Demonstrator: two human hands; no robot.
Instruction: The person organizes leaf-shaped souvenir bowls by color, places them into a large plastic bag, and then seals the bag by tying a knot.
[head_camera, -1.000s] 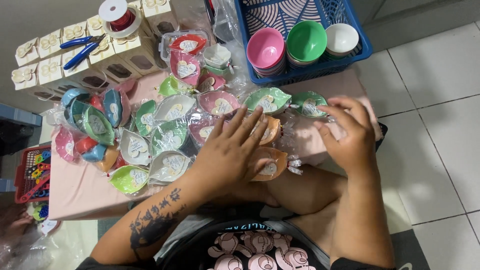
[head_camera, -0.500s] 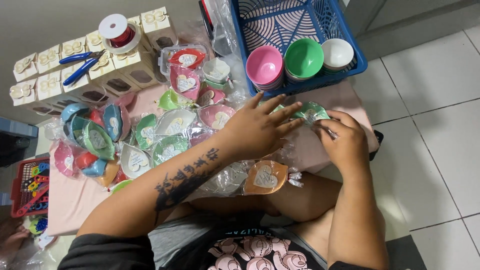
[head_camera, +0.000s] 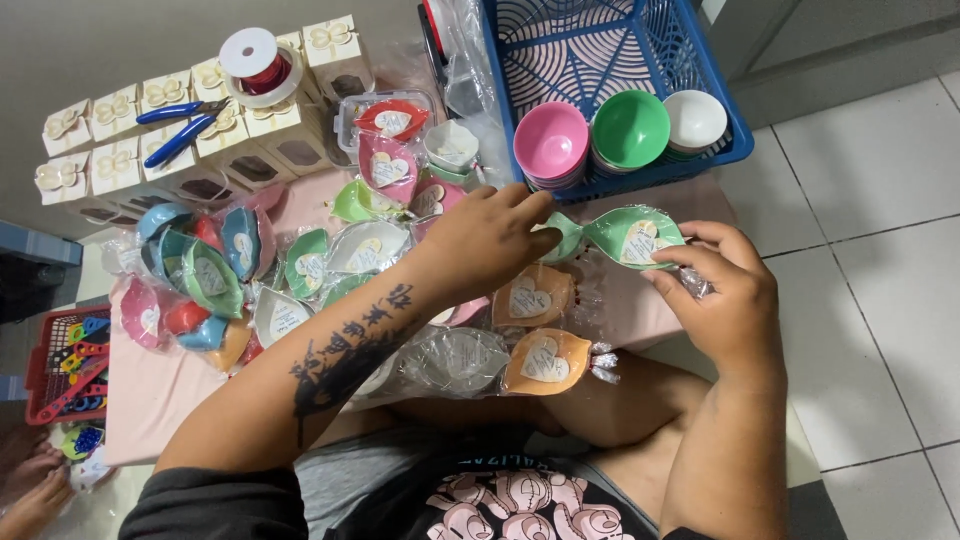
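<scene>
Now | both hands (head_camera: 610, 270) grip green wrapped dish (head_camera: 630, 238), lifted off pile | basket (head_camera: 720, 110) nearer

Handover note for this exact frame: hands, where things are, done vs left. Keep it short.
Left hand and right hand hold one green wrapped dish between them, left at its near end, right pinching the cellophane tail.
Done: many wrapped dishes piled on the pink table; two orange ones lie nearest.
Left: unwrapped bowls stacked in the blue basket.
Pliers lie on the gift boxes.
</scene>
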